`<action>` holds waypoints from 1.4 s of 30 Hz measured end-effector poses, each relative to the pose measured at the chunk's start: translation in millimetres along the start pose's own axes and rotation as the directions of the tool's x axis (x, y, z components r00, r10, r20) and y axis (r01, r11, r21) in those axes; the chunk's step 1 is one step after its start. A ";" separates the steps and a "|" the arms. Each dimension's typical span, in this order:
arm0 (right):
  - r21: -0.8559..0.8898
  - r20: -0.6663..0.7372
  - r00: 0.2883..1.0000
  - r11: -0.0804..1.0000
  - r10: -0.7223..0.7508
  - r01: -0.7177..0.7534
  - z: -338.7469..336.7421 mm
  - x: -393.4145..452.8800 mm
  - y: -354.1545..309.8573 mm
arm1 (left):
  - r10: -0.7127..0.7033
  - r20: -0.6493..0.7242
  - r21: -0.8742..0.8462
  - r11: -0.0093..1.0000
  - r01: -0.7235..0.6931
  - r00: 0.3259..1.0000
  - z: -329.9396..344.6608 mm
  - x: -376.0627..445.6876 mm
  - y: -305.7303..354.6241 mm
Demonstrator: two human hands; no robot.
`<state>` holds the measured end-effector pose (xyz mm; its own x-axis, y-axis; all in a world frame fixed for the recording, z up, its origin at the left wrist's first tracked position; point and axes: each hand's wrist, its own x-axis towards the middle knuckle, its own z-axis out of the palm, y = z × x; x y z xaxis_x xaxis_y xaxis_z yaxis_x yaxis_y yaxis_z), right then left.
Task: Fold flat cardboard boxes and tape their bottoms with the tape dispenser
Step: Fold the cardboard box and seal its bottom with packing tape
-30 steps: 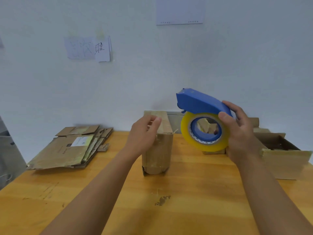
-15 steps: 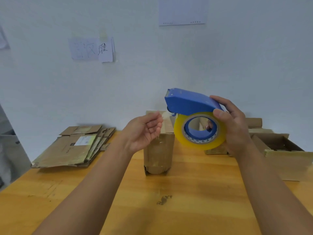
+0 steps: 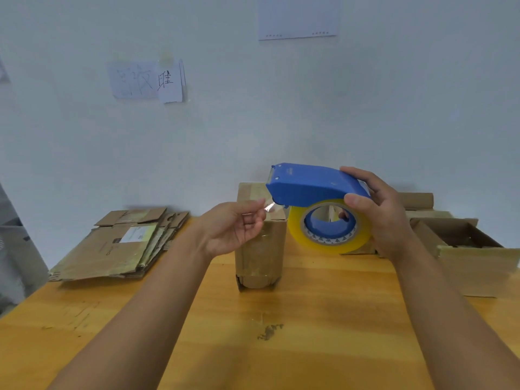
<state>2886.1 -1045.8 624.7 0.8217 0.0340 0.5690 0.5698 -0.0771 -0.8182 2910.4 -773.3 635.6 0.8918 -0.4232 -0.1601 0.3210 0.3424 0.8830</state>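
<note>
The right hand (image 3: 382, 218) grips the tape dispenser (image 3: 315, 190) above the box (image 3: 260, 249); the left hand (image 3: 233, 229) pinches the tape end (image 3: 269, 206). Best pull it straight and taut.

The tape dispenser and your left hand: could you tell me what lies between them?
In the head view, a short strip of clear tape spans from the left hand to the blue tape dispenser, in front of the upright cardboard box.

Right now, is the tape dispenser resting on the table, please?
No, the right hand holds the tape dispenser in the air above the table.
</note>
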 end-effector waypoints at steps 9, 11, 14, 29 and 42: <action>0.000 0.040 0.999 1.000 0.000 0.000 2.8 -0.7 8.8 | 0.088 -0.077 0.195 0.978 -0.071 0.993 -3.3 -3.9 -0.8; 0.000 0.043 0.999 1.000 0.006 -0.006 4.2 -1.0 10.9 | 0.100 -0.065 0.231 0.969 -0.082 0.993 -4.5 -4.2 -0.6; -0.025 0.063 0.998 1.000 0.010 -0.009 5.3 -2.1 11.7 | 0.128 -0.093 0.330 0.940 -0.091 0.987 -10.5 -3.6 -0.6; -0.284 0.199 0.969 0.955 0.145 -0.084 -39.3 15.9 7.8 | 0.383 -0.394 0.613 0.787 -0.072 0.835 -54.8 -3.8 28.8; -0.311 0.213 0.961 0.945 0.175 -0.103 -48.2 27.0 23.5 | 0.556 -0.424 0.746 0.662 -0.073 0.715 -41.1 10.1 5.7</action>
<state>2920.9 -1094.8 624.8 0.8930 0.2312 0.3861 0.4485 -0.3863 -0.8060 2934.3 -741.2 620.9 0.9511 0.2435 0.1900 -0.0907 -0.3679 0.9254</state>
